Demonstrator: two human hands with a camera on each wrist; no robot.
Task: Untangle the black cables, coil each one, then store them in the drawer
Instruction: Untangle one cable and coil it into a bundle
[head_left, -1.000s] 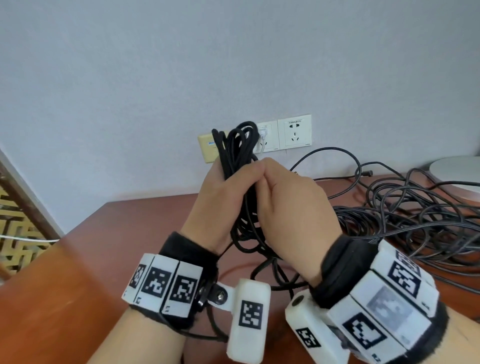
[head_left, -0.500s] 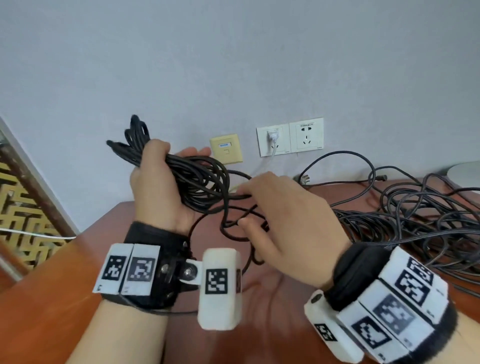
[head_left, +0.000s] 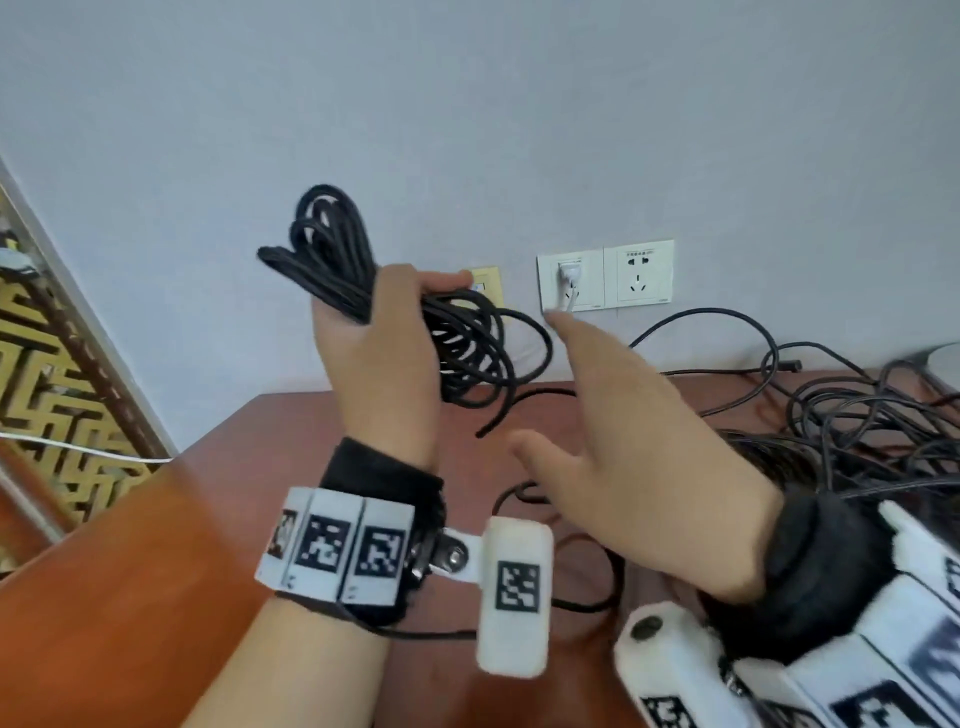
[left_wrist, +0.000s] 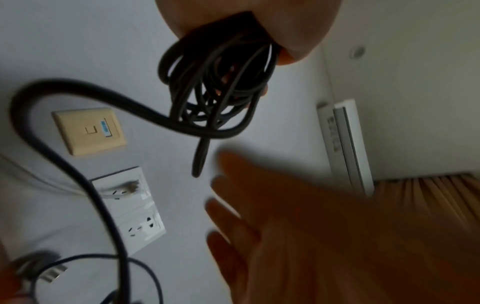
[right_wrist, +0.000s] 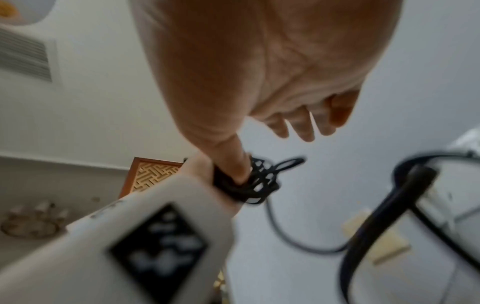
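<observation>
My left hand (head_left: 379, 353) is raised above the table and grips a coiled black cable (head_left: 332, 260); its loops stick out on both sides of the fist and a loose end (head_left: 493, 421) hangs below. The left wrist view shows the same coil (left_wrist: 221, 82) clamped in the fingers. My right hand (head_left: 623, 431) hovers just right of the coil with fingers straight and spread, holding nothing; it appears in the right wrist view (right_wrist: 259, 72) with straight fingers too. A tangled heap of black cables (head_left: 841, 436) lies on the table at the right.
The reddish wooden table (head_left: 156, 571) runs to the grey wall. A beige wall plate (head_left: 488, 286) and white double socket (head_left: 605, 280) with a white plug sit on the wall behind. A lattice-patterned panel (head_left: 47, 374) stands at the left. A round white object (head_left: 943, 358) is at far right.
The left hand swung the coil up and leftward, away from the right hand. The right hand let go of the cable and opened its fingers.
</observation>
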